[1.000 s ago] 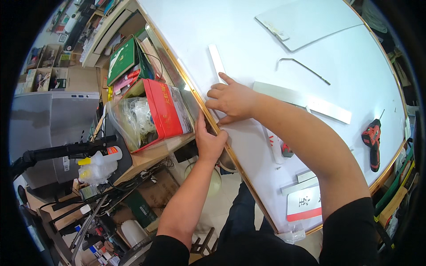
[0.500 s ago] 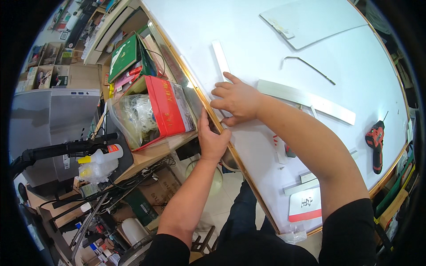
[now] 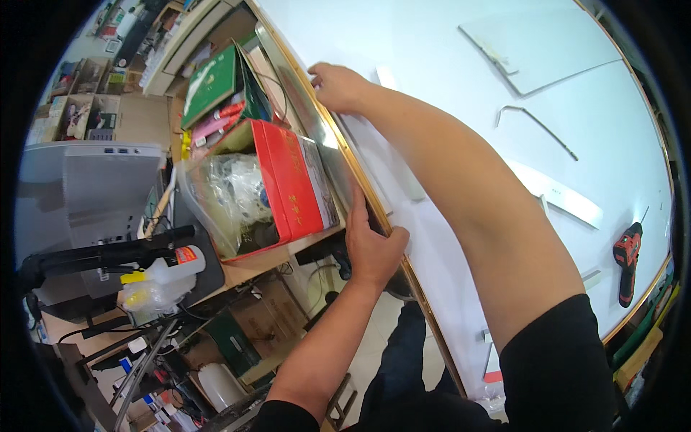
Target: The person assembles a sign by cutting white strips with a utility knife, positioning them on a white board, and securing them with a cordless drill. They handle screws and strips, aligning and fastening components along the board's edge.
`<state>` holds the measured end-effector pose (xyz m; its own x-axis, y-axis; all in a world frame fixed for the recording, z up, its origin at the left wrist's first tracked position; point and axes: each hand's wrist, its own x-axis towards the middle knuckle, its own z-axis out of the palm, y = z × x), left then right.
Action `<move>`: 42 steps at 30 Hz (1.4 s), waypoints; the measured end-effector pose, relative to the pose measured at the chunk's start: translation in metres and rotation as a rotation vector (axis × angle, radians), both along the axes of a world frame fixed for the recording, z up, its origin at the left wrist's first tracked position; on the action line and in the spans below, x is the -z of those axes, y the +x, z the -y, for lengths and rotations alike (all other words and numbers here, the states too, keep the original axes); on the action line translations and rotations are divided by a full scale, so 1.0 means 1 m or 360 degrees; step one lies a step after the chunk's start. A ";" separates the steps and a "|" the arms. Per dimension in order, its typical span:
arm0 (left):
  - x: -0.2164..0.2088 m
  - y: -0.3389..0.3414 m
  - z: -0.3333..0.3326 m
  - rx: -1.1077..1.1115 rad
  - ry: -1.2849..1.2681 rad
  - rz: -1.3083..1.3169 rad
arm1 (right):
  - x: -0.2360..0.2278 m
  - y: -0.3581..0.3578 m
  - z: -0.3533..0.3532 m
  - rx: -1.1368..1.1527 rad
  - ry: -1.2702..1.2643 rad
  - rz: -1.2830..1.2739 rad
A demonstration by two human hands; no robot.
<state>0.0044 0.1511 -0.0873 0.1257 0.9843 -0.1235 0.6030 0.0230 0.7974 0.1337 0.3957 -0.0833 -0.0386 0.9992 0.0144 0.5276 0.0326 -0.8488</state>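
Note:
A white tabletop (image 3: pixel 439 43) with gold-coloured edge trim (image 3: pixel 428 302) runs diagonally before me. My left hand (image 3: pixel 371 248) grips its near left edge, thumb on top and index finger stretched along the side. Farther up the same edge, my right hand (image 3: pixel 338 88) is curled with its fingertips at the trim; the palm side is hidden. A thin pale strip (image 3: pixel 371 169) lies along the edge between my hands. A wider white strip (image 3: pixel 414 183) lies beside it, partly under my right forearm.
On the tabletop lie a red-and-black power drill (image 3: pixel 625 263), a bent metal rod (image 3: pixel 540 129), a white bar (image 3: pixel 561 194) and a flat pale panel (image 3: pixel 533 50). Left of the edge stands a red box (image 3: pixel 288 187) holding plastic-wrapped items, near a green book (image 3: pixel 210 86) and a spray bottle (image 3: pixel 173 266).
My right hand has moved from the white strip farther up along the table edge, its spread fingers now curled at the trim. My left hand still grips the edge; the view has shifted.

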 end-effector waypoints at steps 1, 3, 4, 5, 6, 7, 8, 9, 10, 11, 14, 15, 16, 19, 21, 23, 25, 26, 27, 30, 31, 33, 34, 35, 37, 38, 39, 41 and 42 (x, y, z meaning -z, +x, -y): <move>0.000 0.001 0.002 -0.0004 0.0013 -0.0010 | 0.007 -0.002 0.000 0.0011 -0.0021 -0.0133; 0.000 0.002 0.002 -0.0012 0.0069 -0.0020 | 0.012 0.000 -0.003 0.0060 -0.0140 -0.0376; 0.001 0.003 0.001 -0.0035 0.0045 0.0017 | 0.014 0.000 -0.003 0.0063 -0.0159 -0.0293; 0.001 0.004 0.001 -0.0051 0.0027 0.0056 | 0.015 0.000 -0.005 0.0074 -0.0147 -0.0244; 0.002 0.005 0.000 -0.0060 0.0043 0.0087 | 0.015 0.000 -0.006 0.0088 -0.0106 -0.0223; 0.002 0.007 -0.002 -0.0090 0.0029 0.0122 | 0.015 -0.002 -0.008 0.0086 0.0013 -0.0038; 0.002 0.006 -0.002 -0.0070 0.0101 0.0139 | 0.015 -0.004 -0.008 0.0079 0.0031 -0.0008; 0.001 0.006 -0.003 -0.0050 0.0129 0.0121 | 0.014 -0.004 -0.009 0.0079 0.0050 0.0024; 0.001 0.006 -0.004 -0.0037 0.0121 0.0104 | 0.014 -0.004 -0.010 0.0095 0.0005 0.0084; 0.000 0.005 -0.004 -0.0039 0.0102 0.0104 | 0.013 -0.004 -0.010 0.0071 0.0079 0.0052; -0.001 0.003 -0.003 -0.0071 -0.0041 0.0120 | 0.009 0.003 -0.006 0.0042 -0.0036 -0.0055; 0.000 0.003 -0.002 -0.0075 -0.0064 0.0127 | 0.008 0.008 -0.004 0.0042 -0.0158 -0.0158; 0.001 0.003 -0.002 -0.0083 -0.0081 0.0133 | 0.007 0.010 -0.003 0.0022 -0.0230 -0.0292; 0.003 0.002 -0.003 -0.0044 0.0009 0.0167 | 0.003 0.007 -0.002 0.0103 -0.0186 -0.0233; 0.003 0.001 -0.003 -0.0018 0.0056 0.0107 | 0.002 0.005 -0.004 0.0105 -0.0200 -0.0190; 0.001 0.000 -0.003 0.0008 0.0070 0.0017 | 0.003 0.003 -0.006 0.0109 -0.0175 -0.0143; 0.000 -0.001 -0.003 0.0045 0.0110 -0.0062 | 0.004 0.002 -0.006 0.0138 -0.0139 -0.0063; -0.001 -0.001 -0.003 0.0038 0.0072 -0.0011 | 0.004 0.003 -0.005 0.0134 -0.0117 -0.0110; -0.001 -0.001 -0.004 0.0037 0.0088 0.0029 | 0.003 0.004 -0.003 0.0147 -0.0127 -0.0145; -0.002 0.000 -0.004 0.0005 0.0062 0.0056 | -0.001 0.006 0.002 0.0142 -0.0202 -0.0239; -0.003 0.000 -0.004 -0.0012 0.0023 0.0036 | -0.001 0.006 0.003 0.0126 -0.0226 -0.0284; -0.003 0.000 -0.004 -0.0004 0.0025 0.0032 | -0.002 0.007 0.004 0.0123 -0.0162 -0.0200; -0.004 0.000 -0.004 -0.0003 0.0021 0.0015 | -0.001 0.007 0.004 0.0118 -0.0124 -0.0167; -0.004 0.000 -0.004 -0.0005 0.0011 0.0039 | 0.000 0.007 0.003 0.0138 -0.0130 -0.0196; -0.004 0.000 -0.004 -0.0009 0.0000 0.0071 | 0.004 0.007 0.002 0.0180 -0.0175 -0.0266; -0.003 0.000 -0.004 -0.0017 -0.0027 0.0086 | 0.007 0.007 0.001 0.0182 -0.0126 -0.0228; -0.003 0.000 -0.004 -0.0019 -0.0035 0.0099 | 0.009 0.008 -0.001 0.0185 -0.0096 -0.0202; -0.001 0.000 -0.005 -0.0030 -0.0042 0.0135 | 0.012 0.007 -0.004 0.0179 -0.0032 -0.0141; -0.001 0.001 -0.005 -0.0035 -0.0039 0.0158 | 0.012 0.007 -0.005 0.0174 0.0002 -0.0106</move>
<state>0.0051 0.1565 -0.0865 0.1171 0.9838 -0.1357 0.5202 0.0557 0.8522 0.1408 0.4011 -0.0956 0.0715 0.9973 0.0145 0.4705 -0.0209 -0.8821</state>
